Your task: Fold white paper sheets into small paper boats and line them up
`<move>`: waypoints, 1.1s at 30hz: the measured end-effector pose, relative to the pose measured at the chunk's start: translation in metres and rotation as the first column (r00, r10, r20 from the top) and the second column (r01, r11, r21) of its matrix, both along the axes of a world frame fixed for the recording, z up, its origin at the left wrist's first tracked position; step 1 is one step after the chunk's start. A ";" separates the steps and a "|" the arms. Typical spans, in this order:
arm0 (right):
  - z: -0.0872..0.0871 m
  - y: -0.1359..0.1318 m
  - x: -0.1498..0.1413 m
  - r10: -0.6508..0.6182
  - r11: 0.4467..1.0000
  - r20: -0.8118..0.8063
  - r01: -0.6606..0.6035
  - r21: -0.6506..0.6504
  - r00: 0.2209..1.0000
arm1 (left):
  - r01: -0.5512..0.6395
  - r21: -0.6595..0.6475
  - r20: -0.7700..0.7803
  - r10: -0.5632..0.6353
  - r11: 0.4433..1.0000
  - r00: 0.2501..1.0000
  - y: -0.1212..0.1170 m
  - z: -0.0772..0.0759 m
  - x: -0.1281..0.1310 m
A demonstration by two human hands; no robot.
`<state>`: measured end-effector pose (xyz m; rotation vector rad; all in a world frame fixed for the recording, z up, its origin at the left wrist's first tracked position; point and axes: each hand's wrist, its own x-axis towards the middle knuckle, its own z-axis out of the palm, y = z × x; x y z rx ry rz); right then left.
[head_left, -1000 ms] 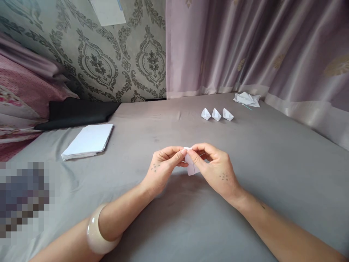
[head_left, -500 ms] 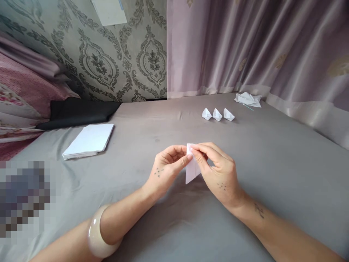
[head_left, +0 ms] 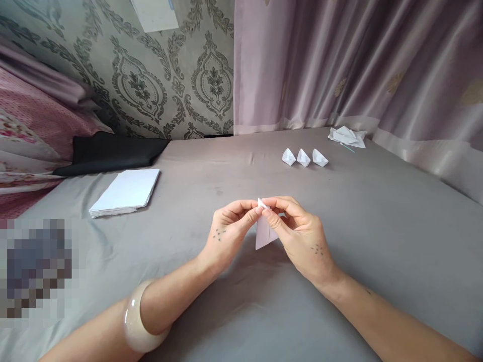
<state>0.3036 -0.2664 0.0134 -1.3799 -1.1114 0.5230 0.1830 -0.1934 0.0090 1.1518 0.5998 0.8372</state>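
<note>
Above the grey sheet [head_left: 377,211], both hands pinch a small folded white paper piece [head_left: 264,234] at its top edge. My left hand [head_left: 228,234] grips it from the left with thumb and forefinger. My right hand [head_left: 302,236] grips it from the right, fingers curled behind it. The paper's pointed lower part hangs down between the hands. A pale bangle [head_left: 138,319] sits on my left wrist.
A stack of white paper sheets [head_left: 126,192] lies at the left. Three small folded paper boats [head_left: 304,157] stand in a row at the back. Crumpled white paper scraps [head_left: 347,137] lie by the curtain [head_left: 339,60]. A black cloth [head_left: 109,153] lies against the wall.
The hands turned the folded paper: it stood taller half a second ago and now hangs lower, with the top corner pinched tighter. The view shifted slightly.
</note>
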 end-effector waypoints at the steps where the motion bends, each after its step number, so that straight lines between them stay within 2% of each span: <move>1: 0.000 0.001 0.001 0.007 1.000 -0.036 -0.008 -0.011 0.999 | 0.002 -0.006 0.001 -0.002 1.000 1.000 0.000 0.000 0.000; 8: 0.000 0.002 0.005 0.070 0.990 -0.353 -0.109 -0.092 0.933 | 0.005 -0.024 0.006 -0.004 1.000 1.000 0.000 0.001 0.000; 13: 0.004 0.001 0.006 0.069 0.980 -0.430 -0.142 -0.140 0.900 | 0.004 -0.024 0.009 -0.003 1.000 1.000 0.001 0.000 0.000; 21: 0.004 0.001 0.007 0.061 0.968 -0.434 -0.159 -0.193 0.899 | -0.021 0.028 0.043 0.020 0.999 0.999 0.001 -0.001 0.002; 26: 0.003 0.002 0.008 0.066 0.970 -0.363 -0.145 -0.195 0.930 | -0.010 0.083 -0.018 0.011 0.996 1.000 0.002 -0.001 0.000; 30: 0.001 0.002 0.008 0.068 0.965 -0.287 -0.137 -0.226 0.956 | -0.029 0.208 -0.143 0.060 0.978 0.988 0.002 0.000 -0.002; 33: 0.000 0.002 0.008 0.086 0.968 -0.148 -0.118 -0.222 0.985 | -0.052 0.358 -0.236 0.144 0.932 0.961 0.000 0.001 -0.003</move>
